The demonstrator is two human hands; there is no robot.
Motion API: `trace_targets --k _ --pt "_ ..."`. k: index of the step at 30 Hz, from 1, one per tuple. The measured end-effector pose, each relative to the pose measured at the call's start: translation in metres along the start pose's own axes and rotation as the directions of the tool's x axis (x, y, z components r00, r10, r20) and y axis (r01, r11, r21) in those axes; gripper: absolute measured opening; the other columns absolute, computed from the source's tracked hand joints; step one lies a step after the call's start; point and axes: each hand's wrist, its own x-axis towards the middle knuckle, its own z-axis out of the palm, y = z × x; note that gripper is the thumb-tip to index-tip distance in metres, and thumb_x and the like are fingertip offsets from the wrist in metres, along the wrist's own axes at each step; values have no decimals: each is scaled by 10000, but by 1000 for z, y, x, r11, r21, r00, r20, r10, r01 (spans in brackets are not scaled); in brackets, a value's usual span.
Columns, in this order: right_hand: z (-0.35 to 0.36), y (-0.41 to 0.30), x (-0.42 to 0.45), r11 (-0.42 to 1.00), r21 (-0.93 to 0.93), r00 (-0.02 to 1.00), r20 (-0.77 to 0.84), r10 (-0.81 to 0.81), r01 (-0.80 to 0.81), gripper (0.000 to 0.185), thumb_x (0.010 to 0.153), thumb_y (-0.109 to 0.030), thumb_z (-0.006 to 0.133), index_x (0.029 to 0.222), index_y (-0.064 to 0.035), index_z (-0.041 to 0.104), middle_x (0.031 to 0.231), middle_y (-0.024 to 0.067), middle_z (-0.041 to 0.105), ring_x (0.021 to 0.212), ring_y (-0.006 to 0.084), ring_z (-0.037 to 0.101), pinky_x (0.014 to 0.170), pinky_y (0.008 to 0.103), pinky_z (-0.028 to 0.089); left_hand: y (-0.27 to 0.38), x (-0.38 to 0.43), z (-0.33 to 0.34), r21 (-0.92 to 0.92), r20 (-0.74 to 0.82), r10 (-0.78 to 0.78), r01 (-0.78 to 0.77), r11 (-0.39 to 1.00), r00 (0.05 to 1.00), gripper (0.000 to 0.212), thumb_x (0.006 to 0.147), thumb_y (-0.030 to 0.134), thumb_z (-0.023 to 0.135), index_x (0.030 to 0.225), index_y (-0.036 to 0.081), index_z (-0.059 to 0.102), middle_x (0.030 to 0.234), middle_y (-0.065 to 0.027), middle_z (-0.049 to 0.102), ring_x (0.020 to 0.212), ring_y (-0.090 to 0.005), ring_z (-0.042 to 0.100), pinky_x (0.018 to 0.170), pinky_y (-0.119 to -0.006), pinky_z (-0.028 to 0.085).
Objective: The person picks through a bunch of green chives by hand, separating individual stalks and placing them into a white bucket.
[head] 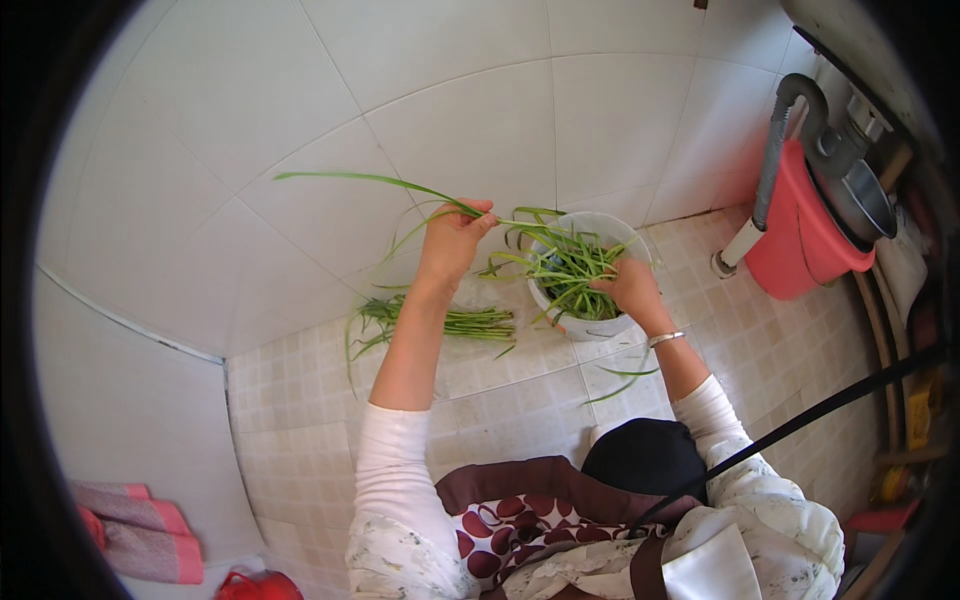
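Observation:
My left hand (459,236) is raised by the wall, its thumb and fingers pinching a thin green chive stalk (352,176). The stalk's long leaves trail to the left, and its pale end points right. My right hand (636,291) reaches over the rim of a whitish plastic bucket (592,330). Its fingertips touch the tangled green leaves (574,277) heaped inside; whether they grip any is partly hidden. Below my left wrist, a bunch of green stalks (480,322) lies on the floor, with what looks like clear plastic around it.
Loose leaves (626,379) lie on the tiled floor (510,405) in front of the bucket. To the right stand a pink bucket (780,232) with a metal basin (870,199) and a grey drain pipe (772,165). A pink-edged towel (150,532) and a red object (259,585) are at lower left.

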Motion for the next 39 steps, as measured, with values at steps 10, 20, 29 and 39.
trace_targets --k 10,20,29,39 --pt "-15 -34 -11 993 -10 933 -342 -114 117 124 744 -163 570 814 -62 594 791 136 555 695 310 556 585 398 423 -3 1 0 -34 49 27 -25 999 998 191 763 19 570 943 -28 524 882 -88 579 847 -144 535 767 -244 417" --pt "-35 -82 -5 813 573 989 20 -144 107 218 737 -197 621 856 -15 620 689 28 562 624 86 495 570 238 395 1 -6 14 51 216 99 -112 992 971 145 767 21 567 906 -9 536 867 -88 588 864 -144 534 802 -250 407" --pt "-27 -83 -16 813 562 989 -74 -130 149 168 727 -159 639 733 0 586 618 26 546 552 76 472 502 229 385 -7 -17 23 -157 275 11 34 987 961 216 791 98 575 981 0 545 880 -47 591 858 -121 533 789 -243 402" --pt "-24 -93 -16 602 798 998 10 -60 28 121 751 -122 628 734 -19 565 611 -39 460 544 52 434 488 193 342 -12 -15 22 -298 278 -70 155 942 958 193 802 123 564 954 3 560 871 -50 594 858 -132 534 830 -263 361"
